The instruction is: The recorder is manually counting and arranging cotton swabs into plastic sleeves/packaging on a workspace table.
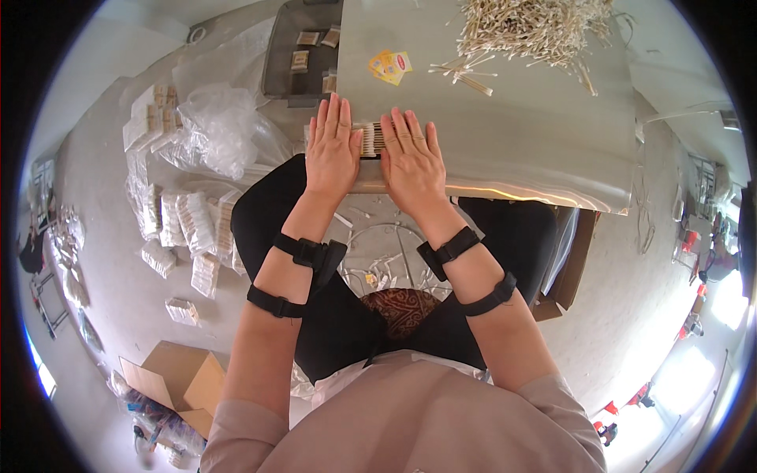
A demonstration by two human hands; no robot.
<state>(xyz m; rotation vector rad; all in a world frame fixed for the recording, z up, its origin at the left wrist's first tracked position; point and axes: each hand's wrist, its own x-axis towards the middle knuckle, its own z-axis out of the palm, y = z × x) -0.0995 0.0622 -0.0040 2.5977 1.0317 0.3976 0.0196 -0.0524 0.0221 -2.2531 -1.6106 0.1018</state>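
Head view: swab row flanked by flat-open left hand and right hand, nothing visibly gripped; probably light, snappable, best pinched at edges.

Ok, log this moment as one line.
left hand: open, palm down | right hand: open, palm down | swab row: between hands | table: loose swab pile, yellow cards

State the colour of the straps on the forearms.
Black straps; best seen in the head view.
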